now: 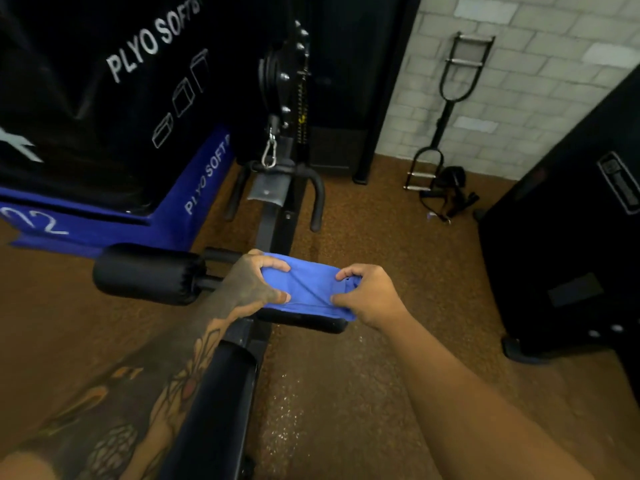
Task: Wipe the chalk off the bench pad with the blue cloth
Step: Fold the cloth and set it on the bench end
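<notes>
The blue cloth (308, 289) is folded into a band and stretched between both hands, a little above the black roller pads. My left hand (251, 282) pinches its left end with thumb and fingers. My right hand (367, 294) grips the right end the same way. Under the cloth lies a black foam roller pad (304, 323), mostly hidden by it. The long black bench pad (214, 403) runs from below my left forearm down to the bottom edge. No chalk marks show on the pads from here.
A second black roller (149, 273) sticks out to the left. Ahead stand a cable machine with a carabiner (269, 154) and black handles (317, 202). Black and blue plyo boxes (104, 133) fill the left. Bar attachments (450, 109) lean on the brick wall; a black cabinet (571, 237) is right.
</notes>
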Tool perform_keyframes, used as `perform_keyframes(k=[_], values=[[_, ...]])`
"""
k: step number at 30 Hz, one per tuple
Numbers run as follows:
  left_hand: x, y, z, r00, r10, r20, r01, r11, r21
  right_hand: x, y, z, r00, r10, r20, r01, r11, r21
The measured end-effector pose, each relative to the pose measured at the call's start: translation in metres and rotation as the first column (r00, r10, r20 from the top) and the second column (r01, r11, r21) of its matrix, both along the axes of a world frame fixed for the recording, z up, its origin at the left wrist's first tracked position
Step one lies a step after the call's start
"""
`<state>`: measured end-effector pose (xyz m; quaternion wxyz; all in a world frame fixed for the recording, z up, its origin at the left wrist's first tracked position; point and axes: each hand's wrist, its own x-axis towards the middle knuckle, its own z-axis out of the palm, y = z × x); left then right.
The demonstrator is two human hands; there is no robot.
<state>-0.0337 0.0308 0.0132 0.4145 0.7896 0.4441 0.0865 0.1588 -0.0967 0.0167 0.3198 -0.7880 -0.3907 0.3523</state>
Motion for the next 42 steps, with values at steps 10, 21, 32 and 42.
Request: perform_keyframes(k=[10,21,32,42], values=[[-0.009,0.021,-0.047,0.997,-0.06,-0.056,0.061,0.998,0.027,0.0,0.015,-0.038,0.998,-0.058,0.015,0.059,0.994,-0.09],[-0.013,0.022,-0.057,0.991,-0.125,-0.057,0.13,0.985,0.111,-0.028,-0.01,-0.051,0.572,0.289,0.768,-0.311,0.943,-0.123],[0.002,0.003,-0.057,0.894,-0.281,-0.349,0.426,0.774,0.468,-0.059,0.017,-0.034,0.645,0.314,0.696,-0.228,0.949,-0.217],[0.003,-0.003,-0.069,0.794,-0.295,-0.531,0.516,0.79,0.333,-0.056,0.021,-0.059,0.735,0.355,0.578,-0.158,0.918,-0.363]])
